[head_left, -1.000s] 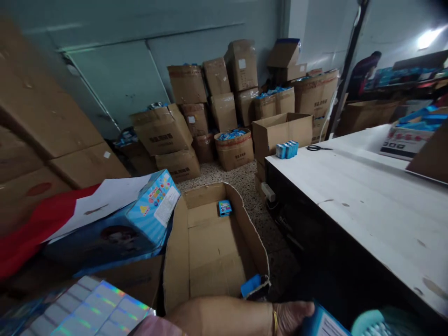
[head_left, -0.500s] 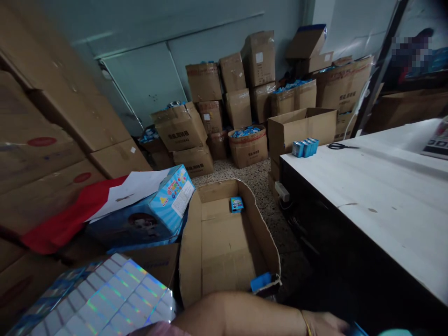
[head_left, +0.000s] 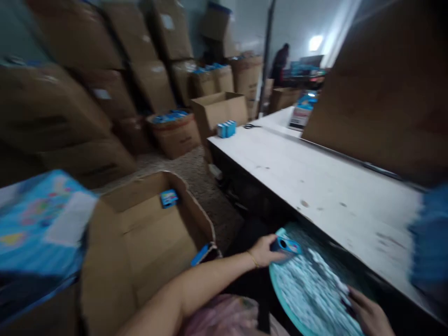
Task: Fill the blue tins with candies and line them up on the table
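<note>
My left hand (head_left: 263, 252) is closed around a small blue box (head_left: 287, 245) with a dark round spot on its end, over the rim of a teal basin (head_left: 280, 291). Many small silvery, pale-blue pieces (head_left: 308, 284) fill the basin; blur hides what kind they are. At the basin's right side my right hand (head_left: 371, 312) has its fingers bent together at the heap, beside something dark; what they grip, if anything, is unclear. Left of my arm stands a low open carton (head_left: 154, 247), holding one small blue box (head_left: 169, 199) at its far end and a blue piece (head_left: 200, 255) at its near right corner.
A white table (head_left: 280, 154) runs along the right, bearing several blue boxes (head_left: 227, 129) and scissors (head_left: 251, 126). Stacked cartons (head_left: 150, 70) line the back. A large blue printed box (head_left: 45, 219) stands at left. Another person (head_left: 280, 63) is far off.
The view has swung right, bringing the basin and my right hand into sight. My left hand, low at the frame's edge before, now shows fully with the blue box above the basin.
</note>
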Action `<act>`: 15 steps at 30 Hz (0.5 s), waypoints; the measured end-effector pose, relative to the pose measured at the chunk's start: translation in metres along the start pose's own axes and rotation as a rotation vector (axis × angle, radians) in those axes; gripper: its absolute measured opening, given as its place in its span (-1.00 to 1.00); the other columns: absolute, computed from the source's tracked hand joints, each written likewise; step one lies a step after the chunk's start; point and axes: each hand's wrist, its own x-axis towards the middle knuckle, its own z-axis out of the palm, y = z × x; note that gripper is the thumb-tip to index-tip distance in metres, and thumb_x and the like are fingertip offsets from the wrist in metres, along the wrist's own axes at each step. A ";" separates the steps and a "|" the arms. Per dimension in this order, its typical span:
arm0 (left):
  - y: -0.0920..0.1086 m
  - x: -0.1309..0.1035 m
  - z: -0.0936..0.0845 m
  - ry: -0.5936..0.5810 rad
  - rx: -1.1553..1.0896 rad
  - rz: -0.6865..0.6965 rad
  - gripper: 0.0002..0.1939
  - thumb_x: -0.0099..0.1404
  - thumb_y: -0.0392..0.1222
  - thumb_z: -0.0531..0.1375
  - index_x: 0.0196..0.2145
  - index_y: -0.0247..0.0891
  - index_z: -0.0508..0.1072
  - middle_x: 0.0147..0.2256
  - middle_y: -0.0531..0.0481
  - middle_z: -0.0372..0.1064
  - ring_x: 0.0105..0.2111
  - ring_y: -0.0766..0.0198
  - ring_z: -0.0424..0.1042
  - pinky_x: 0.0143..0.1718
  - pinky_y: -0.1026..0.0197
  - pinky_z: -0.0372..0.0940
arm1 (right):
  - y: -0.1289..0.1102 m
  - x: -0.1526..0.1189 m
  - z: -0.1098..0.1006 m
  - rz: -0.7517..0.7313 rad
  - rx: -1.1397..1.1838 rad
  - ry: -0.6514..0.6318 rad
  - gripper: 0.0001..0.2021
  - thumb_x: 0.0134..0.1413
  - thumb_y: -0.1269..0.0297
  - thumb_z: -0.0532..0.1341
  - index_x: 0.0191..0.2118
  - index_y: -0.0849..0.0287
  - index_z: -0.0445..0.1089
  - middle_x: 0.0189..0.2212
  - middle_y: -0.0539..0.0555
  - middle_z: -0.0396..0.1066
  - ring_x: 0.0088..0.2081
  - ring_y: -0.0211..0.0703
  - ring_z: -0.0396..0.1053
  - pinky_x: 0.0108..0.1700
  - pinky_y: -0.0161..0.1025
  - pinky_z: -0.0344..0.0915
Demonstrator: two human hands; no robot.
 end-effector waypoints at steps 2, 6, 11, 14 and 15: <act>0.003 0.013 0.005 -0.045 0.038 0.061 -0.50 0.00 -0.04 0.22 -0.13 -0.37 0.35 -0.27 -0.08 0.37 -0.30 0.23 0.32 -0.19 0.18 0.24 | 0.001 -0.007 -0.018 0.082 0.136 -0.005 -0.62 -0.12 0.00 0.04 -0.24 0.02 0.44 -0.42 0.09 0.45 -0.40 -0.02 0.42 -0.44 -0.17 0.35; 0.000 0.037 0.018 -0.065 0.180 0.113 -0.52 0.01 -0.10 0.21 -0.10 -0.33 0.34 -0.22 -0.08 0.37 -0.22 0.17 0.33 -0.12 0.15 0.20 | -0.031 -0.010 -0.047 0.051 0.272 -0.081 -0.61 -0.14 0.16 0.06 -0.21 0.25 0.43 -0.52 0.07 0.40 -0.50 -0.21 0.31 -0.50 -0.31 0.24; -0.004 0.051 0.040 -0.163 0.313 0.209 -0.56 0.00 -0.21 0.20 -0.10 -0.26 0.34 -0.15 -0.08 0.33 -0.13 0.14 0.29 -0.03 0.14 0.14 | -0.070 -0.004 -0.067 -0.033 0.027 -0.169 -0.68 -0.12 0.36 0.01 -0.28 0.20 0.46 -0.58 0.01 0.37 -0.52 -0.28 0.26 -0.48 -0.37 0.14; -0.005 0.054 0.048 -0.206 0.320 0.217 -0.54 -0.04 -0.28 0.20 -0.10 -0.22 0.35 -0.13 -0.06 0.32 -0.10 0.13 0.27 0.00 0.11 0.11 | -0.084 -0.001 -0.075 -0.080 -0.225 -0.168 -0.71 -0.10 0.39 0.02 -0.32 0.11 0.46 -0.50 0.02 0.41 -0.43 -0.26 0.31 -0.40 -0.37 0.13; -0.006 0.054 0.049 -0.214 0.312 0.207 -0.53 -0.05 -0.30 0.20 -0.11 -0.21 0.35 -0.13 -0.06 0.32 -0.09 0.12 0.27 0.01 0.10 0.10 | -0.090 0.000 -0.076 -0.083 -0.313 -0.164 -0.72 -0.08 0.39 0.02 -0.32 0.09 0.46 -0.47 0.03 0.42 -0.40 -0.24 0.33 -0.38 -0.37 0.13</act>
